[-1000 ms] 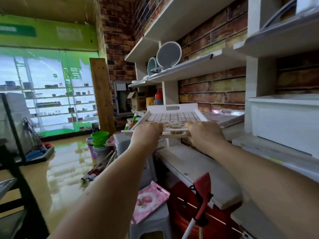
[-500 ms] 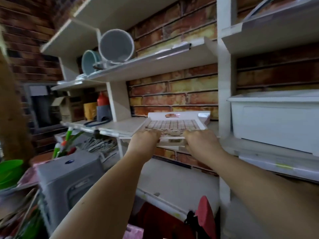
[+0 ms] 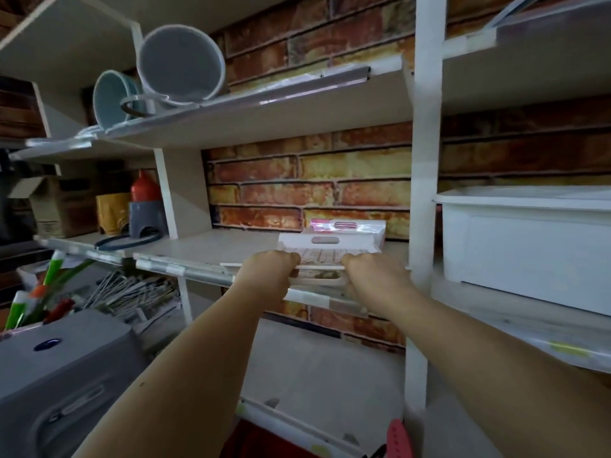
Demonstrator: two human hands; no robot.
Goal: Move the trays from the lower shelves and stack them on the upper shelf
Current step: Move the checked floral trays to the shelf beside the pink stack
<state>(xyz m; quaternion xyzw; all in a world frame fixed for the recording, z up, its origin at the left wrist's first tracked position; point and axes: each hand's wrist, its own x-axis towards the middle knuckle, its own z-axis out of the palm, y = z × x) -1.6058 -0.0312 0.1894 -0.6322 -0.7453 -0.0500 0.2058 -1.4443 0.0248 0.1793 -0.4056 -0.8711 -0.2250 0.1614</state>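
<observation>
Both hands grasp the near edge of a white tray with a grid-patterned bottom: the left hand clenches around its near left corner and the right hand around its near right corner, fingers curled over the rim. A second ago the tray was held in open air, out in front of the shelving and beside the shop floor; half a second ago it had reached the front edge of the shelf; now most of it lies over the shelf board, toward the shelf's right end by the white upright, with only its near edge overhanging the front lip where the hands grip it. Its far end, with a cut-out handle, sits over or against a pink-edged tray lying at the back of the shelf by the brick wall; whether the two touch cannot be told. The view has turned rightwards and closer since the earlier frames, so the green window front has left the picture. On the shelf above lie two buckets on their sides, and a white bin stands in the bay to the right.
</observation>
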